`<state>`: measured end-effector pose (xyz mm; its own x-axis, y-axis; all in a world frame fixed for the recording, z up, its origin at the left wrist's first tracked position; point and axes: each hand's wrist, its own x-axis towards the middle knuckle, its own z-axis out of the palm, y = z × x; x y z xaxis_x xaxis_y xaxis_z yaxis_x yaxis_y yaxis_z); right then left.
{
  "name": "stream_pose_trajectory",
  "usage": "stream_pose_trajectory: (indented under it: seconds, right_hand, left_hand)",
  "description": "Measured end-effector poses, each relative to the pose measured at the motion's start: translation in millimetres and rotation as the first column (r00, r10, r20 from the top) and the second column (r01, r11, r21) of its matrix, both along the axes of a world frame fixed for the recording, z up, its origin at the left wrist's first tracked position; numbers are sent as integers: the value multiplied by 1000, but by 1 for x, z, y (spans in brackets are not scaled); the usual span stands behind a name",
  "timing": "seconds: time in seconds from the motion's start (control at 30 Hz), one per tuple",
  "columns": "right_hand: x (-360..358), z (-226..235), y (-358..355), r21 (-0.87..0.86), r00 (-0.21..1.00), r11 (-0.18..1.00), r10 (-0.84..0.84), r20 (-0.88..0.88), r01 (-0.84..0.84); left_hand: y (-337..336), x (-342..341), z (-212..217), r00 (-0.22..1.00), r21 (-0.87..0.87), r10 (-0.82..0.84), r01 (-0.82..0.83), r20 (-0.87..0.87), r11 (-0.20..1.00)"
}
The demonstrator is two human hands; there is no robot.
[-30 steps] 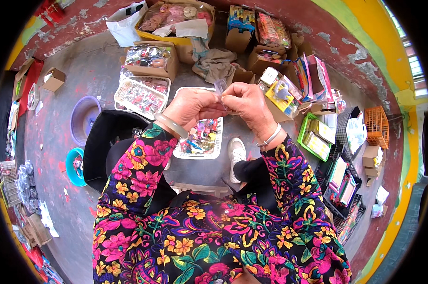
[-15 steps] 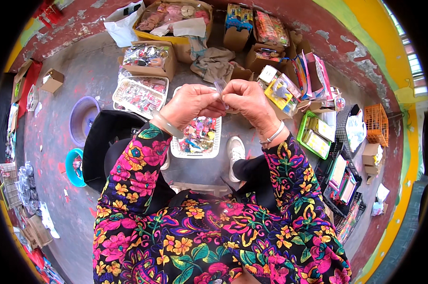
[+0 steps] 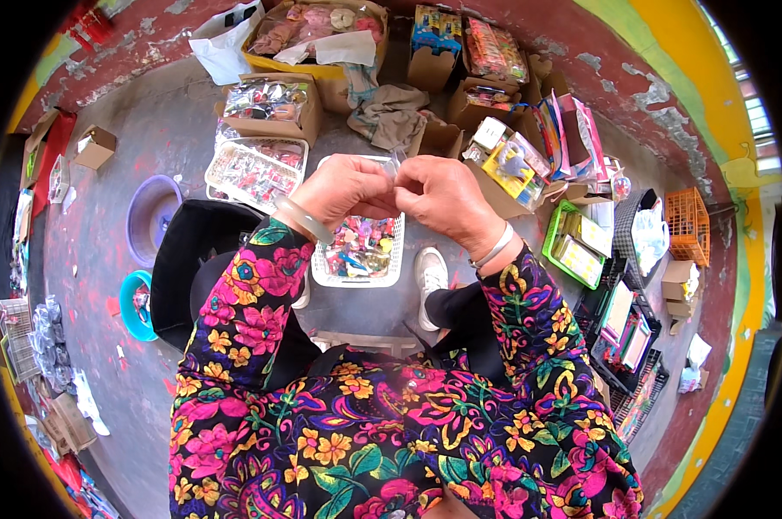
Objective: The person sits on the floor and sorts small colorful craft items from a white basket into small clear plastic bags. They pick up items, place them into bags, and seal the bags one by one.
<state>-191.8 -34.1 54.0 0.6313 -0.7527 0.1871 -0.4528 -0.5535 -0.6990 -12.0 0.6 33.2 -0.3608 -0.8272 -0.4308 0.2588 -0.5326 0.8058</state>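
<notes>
Fingertips of the left hand (image 3: 346,189) and the right hand (image 3: 444,195) meet and pinch together a small clear plastic piece (image 3: 397,160), which sticks up between the two thumbs. Both hands are raised in front of the chest, with forearms in flowered sleeves bent inward, and they are above a white basket (image 3: 326,272) of small colourful items on the grey floor. A pale bangle (image 3: 303,220) sits on the left wrist.
</notes>
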Motion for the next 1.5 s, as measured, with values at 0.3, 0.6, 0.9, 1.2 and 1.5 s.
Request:
stream_pose_trajectory:
  seconds: [0.3, 0.6, 0.9, 1.2, 1.5]
  right_hand:
    - [6, -8, 6, -328, 978, 937, -170, -124, 121]
    - [12, -3, 4, -484, 948, 834, -317, -32, 263]
    - [10, -10, -2, -460, 969, 879, -206, -135, 123]
    - [18, -12, 0, -576, 979, 817, -91, -184, -32]
    - [29, -27, -7, -573, 995, 814, 60, -85, -98]
  left_hand:
    - [0, -19, -5, 976, -93, 183, -173, 118, 980]
    - [-1, -23, -9, 940, -65, 305, -298, 152, 952]
    - [1, -31, -12, 597, -628, 574, -145, 560, 764]
    - [-6, -15, -18, 365, -755, 661, 321, 655, 572]
    - [-12, 11, -20, 319, -564, 465, 475, 826, 675]
